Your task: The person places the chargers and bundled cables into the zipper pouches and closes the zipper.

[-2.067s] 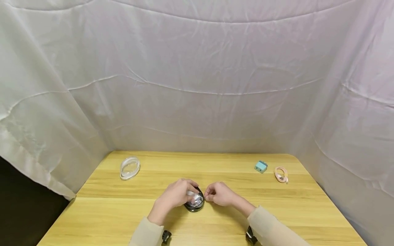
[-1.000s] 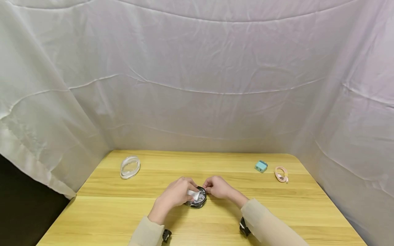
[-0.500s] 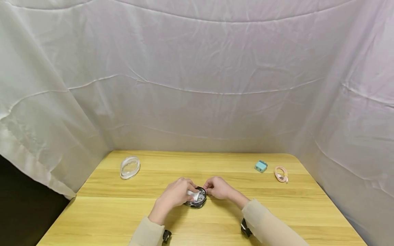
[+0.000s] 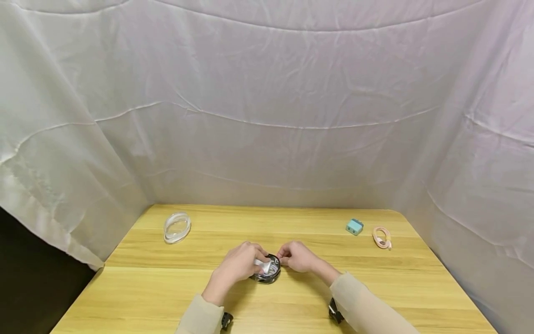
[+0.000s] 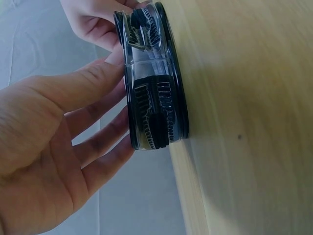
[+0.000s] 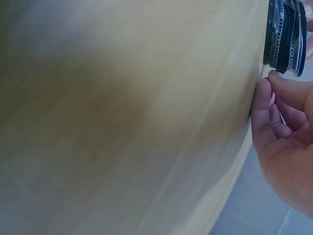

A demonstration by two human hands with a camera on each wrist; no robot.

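Observation:
A round clear zip pouch (image 4: 271, 278) with black trim sits on the wooden table, with a coiled pale cable visible inside. My left hand (image 4: 241, 262) holds it from above, fingers and thumb spread over its top face. The left wrist view shows the pouch (image 5: 156, 98) side-on, the zip running round its clear wall, and my left thumb (image 5: 90, 83) at its upper edge. My right hand (image 4: 299, 256) is at the pouch's right rim. In the right wrist view its thumb and index finger (image 6: 262, 103) pinch together beside the zip; the zip pull between them is mostly hidden.
A coiled white cable (image 4: 171, 238) lies at the back left of the table (image 4: 200, 297). At the back right are a light-blue charger plug (image 4: 354, 227) and a coiled pink cable (image 4: 377, 237). Pale curtains (image 4: 267, 153) stand behind and on both sides.
Over two seconds my right hand has moved slightly away from me along the pouch's rim, and the pouch has shifted a little right. During the last second both hands have hardly moved.

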